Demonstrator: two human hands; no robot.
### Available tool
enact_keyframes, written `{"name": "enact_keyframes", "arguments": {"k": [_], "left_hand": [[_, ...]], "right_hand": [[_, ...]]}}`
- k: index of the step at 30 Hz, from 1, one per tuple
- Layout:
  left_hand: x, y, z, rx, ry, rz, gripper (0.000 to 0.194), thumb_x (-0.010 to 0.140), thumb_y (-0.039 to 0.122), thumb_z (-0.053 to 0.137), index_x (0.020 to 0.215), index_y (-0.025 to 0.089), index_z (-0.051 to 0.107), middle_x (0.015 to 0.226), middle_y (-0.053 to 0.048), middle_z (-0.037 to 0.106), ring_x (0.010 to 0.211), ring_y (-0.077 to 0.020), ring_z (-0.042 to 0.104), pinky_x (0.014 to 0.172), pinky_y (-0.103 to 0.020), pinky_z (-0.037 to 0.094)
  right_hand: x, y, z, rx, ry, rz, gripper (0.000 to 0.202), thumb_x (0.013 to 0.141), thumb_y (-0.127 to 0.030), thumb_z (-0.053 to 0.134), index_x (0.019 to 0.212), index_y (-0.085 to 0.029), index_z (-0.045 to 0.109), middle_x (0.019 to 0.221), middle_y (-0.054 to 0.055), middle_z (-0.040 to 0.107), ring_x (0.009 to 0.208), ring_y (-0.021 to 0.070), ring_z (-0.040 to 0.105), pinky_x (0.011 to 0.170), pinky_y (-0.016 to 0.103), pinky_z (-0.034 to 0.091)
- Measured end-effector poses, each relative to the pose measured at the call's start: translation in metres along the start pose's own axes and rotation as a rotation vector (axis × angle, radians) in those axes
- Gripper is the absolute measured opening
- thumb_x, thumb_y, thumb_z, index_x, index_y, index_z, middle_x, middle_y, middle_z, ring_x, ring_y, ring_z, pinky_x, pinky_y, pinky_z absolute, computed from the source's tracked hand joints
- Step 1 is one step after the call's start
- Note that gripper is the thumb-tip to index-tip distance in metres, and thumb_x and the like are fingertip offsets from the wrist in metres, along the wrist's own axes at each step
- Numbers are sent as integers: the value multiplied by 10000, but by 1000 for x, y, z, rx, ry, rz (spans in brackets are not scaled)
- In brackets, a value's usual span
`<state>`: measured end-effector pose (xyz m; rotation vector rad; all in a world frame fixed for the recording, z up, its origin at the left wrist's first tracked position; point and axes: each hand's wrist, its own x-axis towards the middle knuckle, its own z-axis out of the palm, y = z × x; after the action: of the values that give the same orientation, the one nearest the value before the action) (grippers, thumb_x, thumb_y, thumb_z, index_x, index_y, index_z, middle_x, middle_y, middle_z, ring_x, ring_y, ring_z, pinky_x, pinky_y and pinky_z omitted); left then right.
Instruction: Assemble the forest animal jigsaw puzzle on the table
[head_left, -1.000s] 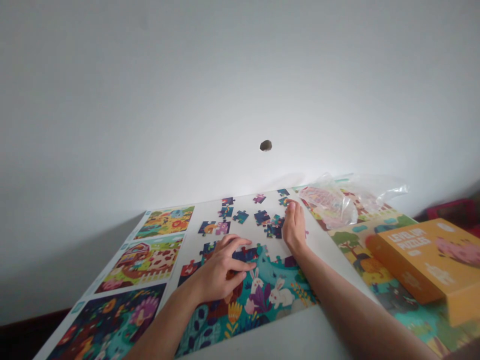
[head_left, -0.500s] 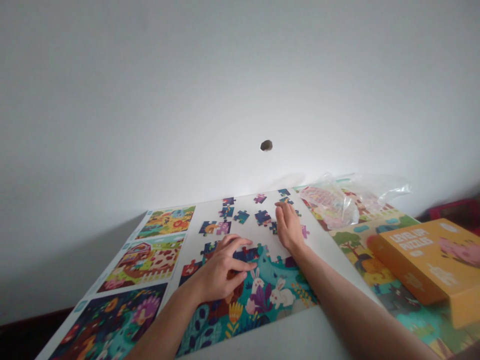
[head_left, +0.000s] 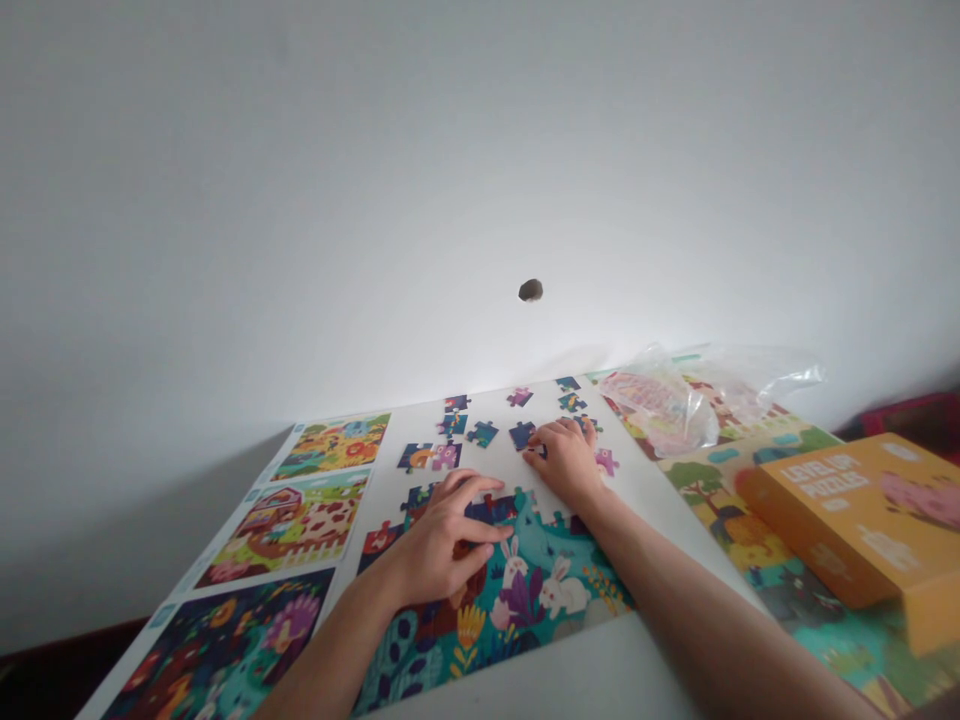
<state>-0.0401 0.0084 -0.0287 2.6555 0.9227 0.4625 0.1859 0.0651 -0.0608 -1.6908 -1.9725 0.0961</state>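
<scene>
A partly joined jigsaw with two white rabbits [head_left: 564, 594] lies on the white table [head_left: 600, 668]. My left hand [head_left: 454, 535] rests on its upper left part, fingers spread, holding nothing. Beyond the joined part, my right hand [head_left: 564, 458] is lowered over loose pieces, its fingers bent and apart; a dark blue piece [head_left: 521, 435] is by its fingertips, and what lies beneath the palm is hidden. A pink-purple piece [head_left: 606, 460] is right of that hand. Further loose pieces include a teal one [head_left: 482, 433], a pink one [head_left: 519, 397] and an orange-and-blue one [head_left: 416, 456].
Three printed pictures [head_left: 289, 520] line the left side. At the right are an orange puzzle box [head_left: 855, 500], a colourful picture sheet [head_left: 701, 480] under it and a crumpled clear plastic bag [head_left: 675, 410]. Behind the table stands a white wall with a hole [head_left: 530, 291].
My right hand has shifted left and spread over the loose pieces, uncovering pieces near the far edge. My left hand has stayed in place.
</scene>
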Motion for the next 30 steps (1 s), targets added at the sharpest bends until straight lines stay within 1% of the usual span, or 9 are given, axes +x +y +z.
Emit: {"name": "enact_keyframes", "arguments": {"k": [3, 8, 10, 13, 15, 20, 23, 26, 30], "left_hand": [[0, -1, 0, -3, 9, 1, 344, 828, 132, 586, 1052, 345, 735, 1361, -38, 470, 1276, -290, 344, 1075, -493, 353], [0, -2, 2, -10, 24, 12, 349, 819, 118, 590, 1045, 340, 738, 1346, -42, 481, 1267, -283, 354, 1074, -487, 351], [0, -3, 3, -13, 26, 13, 350, 820, 119, 590, 1049, 340, 736, 1344, -42, 484, 1269, -282, 353, 1077, -484, 349], [0, -3, 3, -21, 27, 11, 349, 814, 123, 598, 1049, 340, 737, 1344, -40, 485, 1266, -284, 359, 1076, -479, 352], [0, -3, 3, -23, 23, 9, 360, 813, 122, 597, 1059, 348, 732, 1345, -38, 482, 1266, -283, 361, 1077, -480, 351], [0, -2, 2, -21, 16, 7, 373, 818, 115, 589, 1071, 351, 727, 1356, -36, 469, 1274, -279, 350, 1079, -484, 349], [0, -2, 2, -18, 23, 14, 369, 811, 113, 598, 1064, 347, 730, 1351, -37, 477, 1266, -281, 360, 1074, -481, 358], [0, -2, 2, -17, 31, 17, 362, 811, 119, 603, 1062, 347, 732, 1347, -39, 485, 1263, -283, 368, 1074, -480, 361], [0, -3, 2, -26, 30, 23, 363, 811, 130, 605, 1074, 348, 728, 1347, -41, 491, 1262, -286, 369, 1067, -483, 368]], "right_hand": [[2, 0, 0, -14, 21, 18, 136, 831, -354, 657, 785, -232, 693, 947, 42, 694, 1042, 276, 503, 1065, 518, 148], [3, 1, 1, -33, 31, 8, 105, 838, -338, 652, 851, -247, 702, 935, 40, 686, 1010, 265, 502, 1042, 482, 202], [3, 1, 2, -30, 28, 8, 125, 844, -331, 643, 921, -259, 710, 1003, 48, 681, 1037, 270, 493, 1030, 471, 224], [3, 2, 4, -10, 6, -15, 246, 863, -294, 608, 1097, -290, 681, 1218, 43, 626, 1144, 283, 452, 1010, 457, 257], [2, 3, 5, 3, -31, -43, 279, 880, -278, 578, 1146, -307, 659, 1269, 20, 606, 1192, 285, 427, 1012, 466, 249], [2, 0, 4, 8, -43, -73, 195, 875, -321, 598, 1042, -275, 687, 1130, 36, 656, 1110, 267, 471, 1003, 458, 247], [3, -1, 2, 9, -36, -73, 271, 837, -377, 652, 1080, -260, 671, 1069, 67, 652, 1081, 270, 480, 990, 441, 262], [4, -1, 0, 19, 35, -29, 317, 823, -425, 666, 1092, -258, 653, 1061, 78, 644, 1071, 277, 483, 1001, 449, 249], [3, 5, 0, -55, 214, 191, 260, 840, -426, 642, 1014, -234, 651, 1041, 100, 628, 1050, 300, 482, 1015, 516, 201]]}}
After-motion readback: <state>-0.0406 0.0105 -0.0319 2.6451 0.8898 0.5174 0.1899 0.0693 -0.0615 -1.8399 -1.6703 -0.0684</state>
